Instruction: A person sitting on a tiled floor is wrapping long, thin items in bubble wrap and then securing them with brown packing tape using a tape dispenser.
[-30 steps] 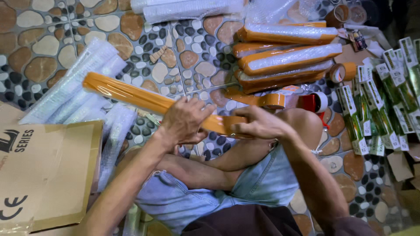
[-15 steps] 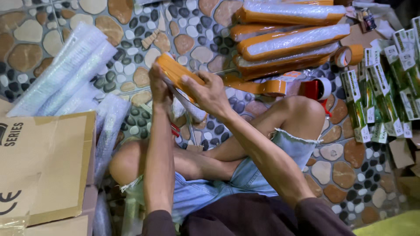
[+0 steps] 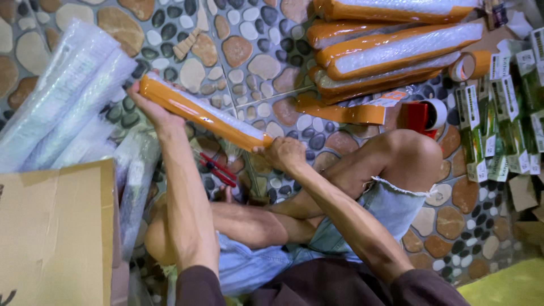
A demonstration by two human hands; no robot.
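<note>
Left fingers (image 3: pixel 148 105) hidden — behind orange-taped bundle (image 3: pixel 204 115)

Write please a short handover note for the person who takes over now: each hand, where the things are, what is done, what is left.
Left hand holds the far end of the orange-taped long parcel; right hand holds the near end. The parcel is lifted above the pebble floor.
Done: finished orange-taped parcels lie stacked ahead.
Left: bubble-wrapped rolls, not yet taped, lie left. Red-handled tool lies below the parcel.
</note>
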